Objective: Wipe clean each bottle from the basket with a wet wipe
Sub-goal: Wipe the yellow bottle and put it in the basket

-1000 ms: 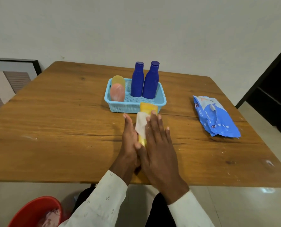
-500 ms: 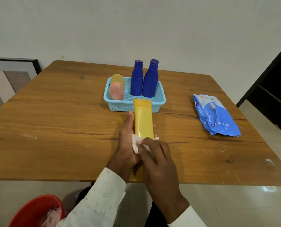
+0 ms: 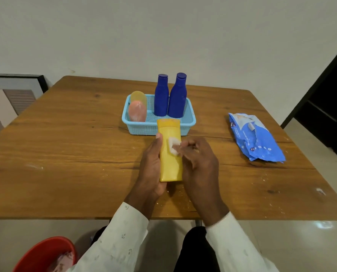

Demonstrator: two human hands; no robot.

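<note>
My left hand (image 3: 151, 167) grips a yellow bottle (image 3: 170, 163) from its left side and holds it above the wooden table (image 3: 65, 154), cap end pointing at the basket. My right hand (image 3: 198, 163) pinches a small white wet wipe (image 3: 173, 144) against the bottle's upper face; its fingertips are blurred. Behind them the light blue basket (image 3: 187, 124) holds two upright dark blue bottles (image 3: 161, 95) (image 3: 177, 97), a pink bottle (image 3: 137, 111) and a yellow-orange one (image 3: 137, 96) behind it.
A blue pack of wet wipes (image 3: 255, 140) lies on the table to the right. A red bin (image 3: 44, 256) with used wipes stands on the floor at lower left. A dark doorway is at far right.
The right hand slid the wipe down from the bottle's top toward its lower end, then back up to the upper part. The left hand has kept its hold on the bottle.
</note>
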